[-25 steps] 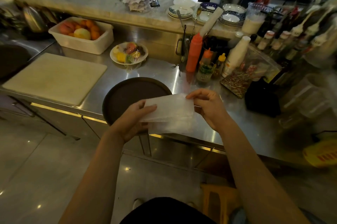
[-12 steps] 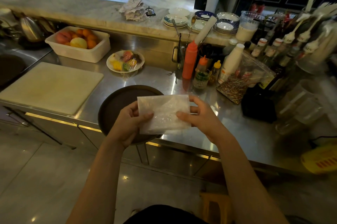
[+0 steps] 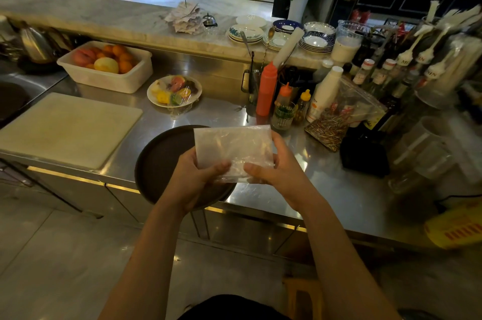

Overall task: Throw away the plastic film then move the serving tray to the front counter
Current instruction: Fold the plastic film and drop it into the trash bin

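Note:
I hold a folded, translucent piece of plastic film (image 3: 233, 149) in front of me with both hands. My left hand (image 3: 194, 181) grips its lower left part and my right hand (image 3: 280, 168) grips its lower right part, thumbs on the near face. Under the film, a round dark brown serving tray (image 3: 159, 163) lies on the steel worktop (image 3: 216, 117), its near rim hanging over the front edge. The raised marble front counter (image 3: 109, 22) runs along the back.
A white cutting board (image 3: 65, 128) lies left of the tray. Behind it are a fruit tub (image 3: 104, 67) and a film-covered fruit plate (image 3: 174, 90). Sauce bottles (image 3: 266, 87), a bag of picks (image 3: 339, 121) and syrup bottles crowd the right. Stacked plates (image 3: 281, 33) sit on the marble counter.
The film went from a loose, wider sheet to a smaller folded rectangle. My hands drew closer together and turned it upright above the tray.

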Action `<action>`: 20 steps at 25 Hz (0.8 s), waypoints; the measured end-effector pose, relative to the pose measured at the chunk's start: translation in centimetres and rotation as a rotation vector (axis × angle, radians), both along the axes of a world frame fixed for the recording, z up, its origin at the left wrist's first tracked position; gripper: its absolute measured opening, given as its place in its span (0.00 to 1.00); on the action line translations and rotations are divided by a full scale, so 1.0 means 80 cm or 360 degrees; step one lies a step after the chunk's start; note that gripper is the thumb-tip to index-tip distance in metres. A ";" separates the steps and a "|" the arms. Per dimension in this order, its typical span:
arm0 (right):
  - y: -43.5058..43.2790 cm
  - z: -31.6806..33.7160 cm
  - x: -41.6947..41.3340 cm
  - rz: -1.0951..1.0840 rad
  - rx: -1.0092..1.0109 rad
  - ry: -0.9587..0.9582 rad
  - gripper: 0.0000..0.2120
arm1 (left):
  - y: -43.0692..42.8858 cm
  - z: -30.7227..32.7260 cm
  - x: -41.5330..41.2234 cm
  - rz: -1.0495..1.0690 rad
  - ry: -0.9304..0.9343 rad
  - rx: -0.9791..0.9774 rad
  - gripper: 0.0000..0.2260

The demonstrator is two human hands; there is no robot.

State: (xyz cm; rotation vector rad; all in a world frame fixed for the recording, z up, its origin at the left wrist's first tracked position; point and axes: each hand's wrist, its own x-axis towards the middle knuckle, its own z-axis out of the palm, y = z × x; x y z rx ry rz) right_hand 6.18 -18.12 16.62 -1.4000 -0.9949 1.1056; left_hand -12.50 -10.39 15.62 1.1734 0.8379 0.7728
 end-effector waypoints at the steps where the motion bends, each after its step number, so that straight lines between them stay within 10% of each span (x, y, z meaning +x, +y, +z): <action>1: 0.000 -0.001 -0.001 -0.0014 0.0013 -0.0043 0.37 | 0.000 0.000 0.001 0.0004 0.0000 0.0040 0.24; 20: 0.010 0.008 -0.015 -0.0394 0.0266 -0.0113 0.06 | -0.007 0.005 0.002 0.0154 0.0084 0.0421 0.09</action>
